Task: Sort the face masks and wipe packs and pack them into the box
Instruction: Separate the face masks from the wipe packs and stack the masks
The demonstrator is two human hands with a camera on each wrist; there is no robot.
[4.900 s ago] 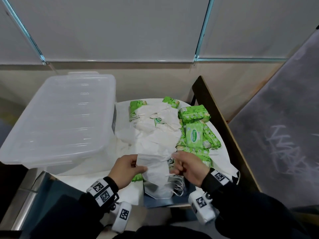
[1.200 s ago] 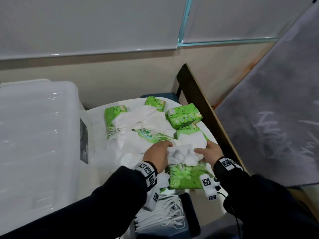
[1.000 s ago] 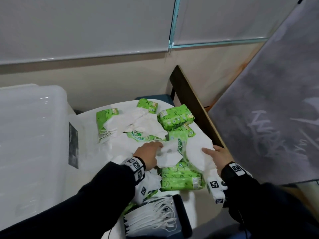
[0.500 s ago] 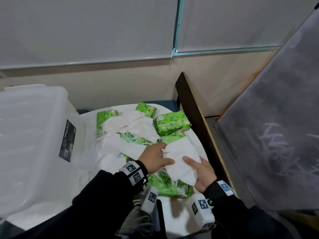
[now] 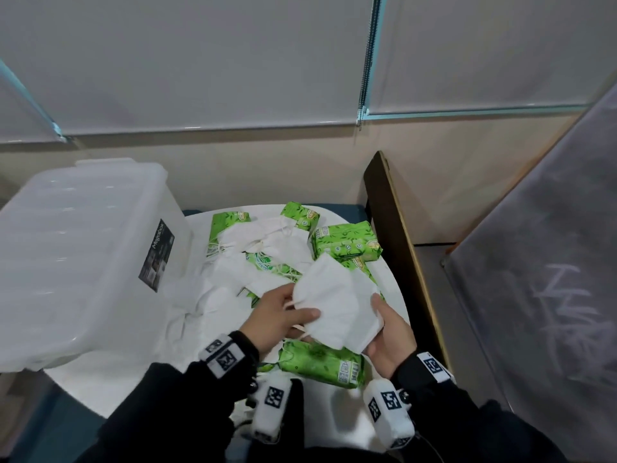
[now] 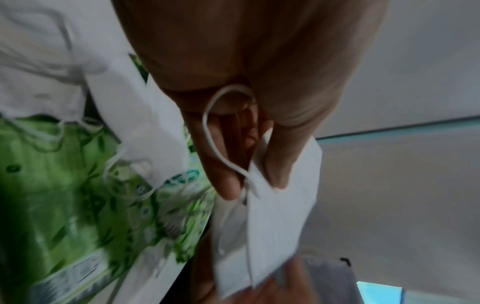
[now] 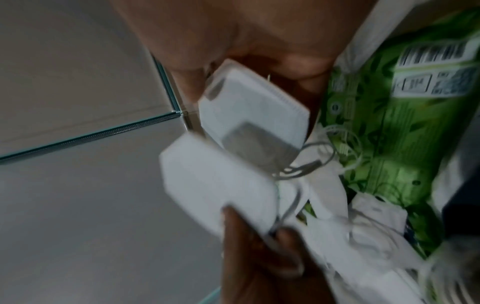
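Both hands hold white face masks above the desk [image 5: 334, 426]: the left hand [image 5: 273, 320] pinches one mask [image 5: 329, 297], the right hand [image 5: 389, 332] grips another (edges overlapping). The lidded box [image 5: 76, 259] sits left.

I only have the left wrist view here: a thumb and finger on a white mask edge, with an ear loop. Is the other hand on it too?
Observer: Yes. The right hand holds the white masks from the other side.
Operator: One mask or more?
Observer: The right wrist view shows two separate masks.
Operator: Is the box open?
Observer: No, the clear plastic box sits lidded, left of the pile.
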